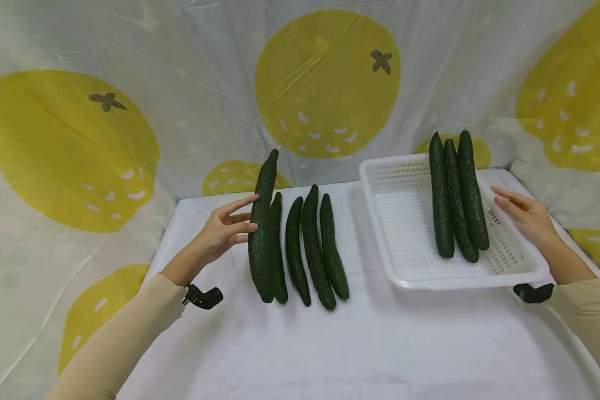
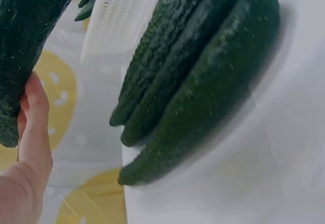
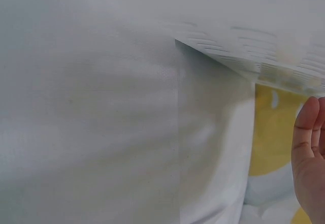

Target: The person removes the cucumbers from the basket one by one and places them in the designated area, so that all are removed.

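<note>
My left hand [image 1: 223, 229] grips a dark green cucumber [image 1: 263, 233], its fingertips against the left side. In the left wrist view this cucumber [image 2: 26, 36] is at the upper left, part of the hand hidden behind it. Several more cucumbers [image 1: 317, 250] lie side by side on the white cloth just to its right. Beside the right rim of a white plastic basket [image 1: 395, 222] is my right hand [image 1: 527, 216], its fingers extended. Three cucumbers [image 1: 441, 194] lie together in the basket's right part, tips over the far rim. In the right wrist view, the fingertips are right at the basket's edge [image 3: 244, 46].
A white cloth [image 1: 300, 350] covers the table. Behind and on both sides hangs a pale curtain [image 1: 200, 83] with large yellow fruit prints. Each wrist carries a black camera mount [image 1: 205, 297].
</note>
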{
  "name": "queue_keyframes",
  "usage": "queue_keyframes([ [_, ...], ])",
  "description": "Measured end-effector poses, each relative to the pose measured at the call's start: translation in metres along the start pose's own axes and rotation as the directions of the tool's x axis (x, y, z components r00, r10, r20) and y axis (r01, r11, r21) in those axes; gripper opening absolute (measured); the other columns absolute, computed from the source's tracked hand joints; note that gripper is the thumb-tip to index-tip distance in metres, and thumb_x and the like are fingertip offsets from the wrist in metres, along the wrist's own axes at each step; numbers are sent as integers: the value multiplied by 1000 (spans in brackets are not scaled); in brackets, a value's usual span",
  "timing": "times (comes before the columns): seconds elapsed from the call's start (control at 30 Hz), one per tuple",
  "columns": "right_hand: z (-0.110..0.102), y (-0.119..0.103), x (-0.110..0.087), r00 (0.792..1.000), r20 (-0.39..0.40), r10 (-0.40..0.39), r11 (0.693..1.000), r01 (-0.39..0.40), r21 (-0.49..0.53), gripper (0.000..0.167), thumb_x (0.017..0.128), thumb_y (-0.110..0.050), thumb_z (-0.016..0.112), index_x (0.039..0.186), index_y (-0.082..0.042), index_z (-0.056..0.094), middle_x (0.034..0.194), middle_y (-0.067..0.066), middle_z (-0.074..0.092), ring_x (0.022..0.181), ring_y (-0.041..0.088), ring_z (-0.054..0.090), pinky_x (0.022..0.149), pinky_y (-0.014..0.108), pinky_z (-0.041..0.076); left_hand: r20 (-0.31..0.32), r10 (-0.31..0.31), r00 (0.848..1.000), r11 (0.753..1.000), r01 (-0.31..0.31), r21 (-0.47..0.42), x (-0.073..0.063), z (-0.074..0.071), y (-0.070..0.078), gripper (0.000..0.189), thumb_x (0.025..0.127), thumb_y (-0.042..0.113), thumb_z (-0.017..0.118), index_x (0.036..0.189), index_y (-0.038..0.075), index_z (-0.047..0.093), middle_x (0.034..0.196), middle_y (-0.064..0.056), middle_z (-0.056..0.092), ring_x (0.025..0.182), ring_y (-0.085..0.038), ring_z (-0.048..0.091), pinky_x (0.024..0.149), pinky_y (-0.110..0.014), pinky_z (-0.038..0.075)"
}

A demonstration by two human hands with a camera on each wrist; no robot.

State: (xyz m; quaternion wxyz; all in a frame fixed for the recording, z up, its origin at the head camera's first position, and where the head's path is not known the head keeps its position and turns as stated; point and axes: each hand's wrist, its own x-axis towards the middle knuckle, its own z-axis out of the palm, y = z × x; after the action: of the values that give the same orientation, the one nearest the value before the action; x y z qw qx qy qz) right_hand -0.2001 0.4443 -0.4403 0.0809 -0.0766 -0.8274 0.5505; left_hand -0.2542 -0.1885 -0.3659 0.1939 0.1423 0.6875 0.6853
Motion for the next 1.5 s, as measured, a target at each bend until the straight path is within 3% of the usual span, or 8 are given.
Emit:
queue_keyframes([
  [0.4,0,0,0,1000,-1,-12,1000,12,-3,41,104,-31,55,145,-34,52,101,-50,51,131,-7,31,87,-3,26,-18,-44,999,995,46,83,-8,-28,-23,64,94,0,66,152,17,46,164,-11,19,146,-37,22,88,-32,56],
  [0.7,0,0,1,1000,2,-11,1000,11,4,41,104,-30,55,146,-33,52,102,-49,51,132,-6,31,89,-3,26,-52,-98,994,989,103,109,-7,-43,-39,65,93,2,69,152,16,45,160,-20,23,146,-38,23,92,-40,54],
  [0.87,-1,2,1,1000,3,-22,1000,22,-3,41,105,-30,54,146,-33,52,104,-48,50,132,-6,31,88,-3,27,-62,-118,991,987,124,105,-5,-48,-47,65,93,1,68,153,14,44,154,-23,33,139,-34,35,93,-41,54],
  [1.1,-1,2,0,1000,2,-25,1000,25,5,41,105,-29,55,145,-34,52,104,-48,51,130,-7,33,88,-2,28,-83,-122,989,982,133,137,1,-52,-57,62,93,3,69,151,14,47,131,-18,57,106,-17,65,86,-37,57],
  [1.33,-1,1,0,1000,3,-19,1000,19,15,41,104,-29,56,145,-33,53,103,-48,51,125,-8,37,84,0,32,-100,-146,984,980,158,124,8,-54,-65,62,93,2,69,150,13,48,136,-25,53,98,-16,69,85,-36,58],
  [1.5,-1,2,1,1000,4,-31,999,31,34,40,104,-26,56,144,-31,55,104,-47,53,118,-13,40,80,0,34,-94,-160,983,977,171,124,10,-54,-68,64,93,2,69,151,10,45,123,-19,64,96,-16,70,83,-36,59],
])
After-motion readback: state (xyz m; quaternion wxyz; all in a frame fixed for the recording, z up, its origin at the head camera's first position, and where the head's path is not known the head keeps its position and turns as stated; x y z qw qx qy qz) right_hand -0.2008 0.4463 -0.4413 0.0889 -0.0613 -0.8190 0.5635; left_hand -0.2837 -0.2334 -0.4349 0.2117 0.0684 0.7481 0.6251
